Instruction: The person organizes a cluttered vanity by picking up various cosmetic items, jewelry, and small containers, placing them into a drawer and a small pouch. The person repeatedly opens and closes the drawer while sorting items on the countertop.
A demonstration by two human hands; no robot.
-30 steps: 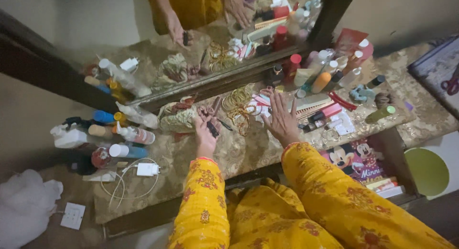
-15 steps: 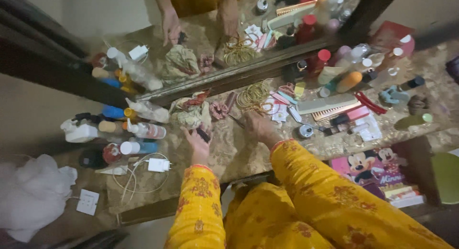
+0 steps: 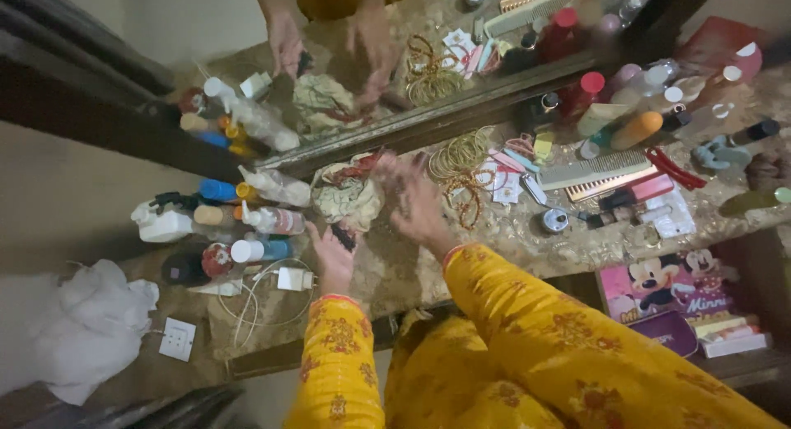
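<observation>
A small dark clip [image 3: 344, 235] is pinched in the left hand [image 3: 331, 256] above bare tabletop [image 3: 395, 272], while the blurred right hand [image 3: 414, 202], grip unreadable, is held beside one crumpled cloth [image 3: 346, 200], two combs [image 3: 606, 175] and the mirror edge [image 3: 428, 126].

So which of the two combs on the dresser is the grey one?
The grey comb is the one lying farther from the person, toward the mirror; the orange comb lies right beside it on the near side.
</observation>
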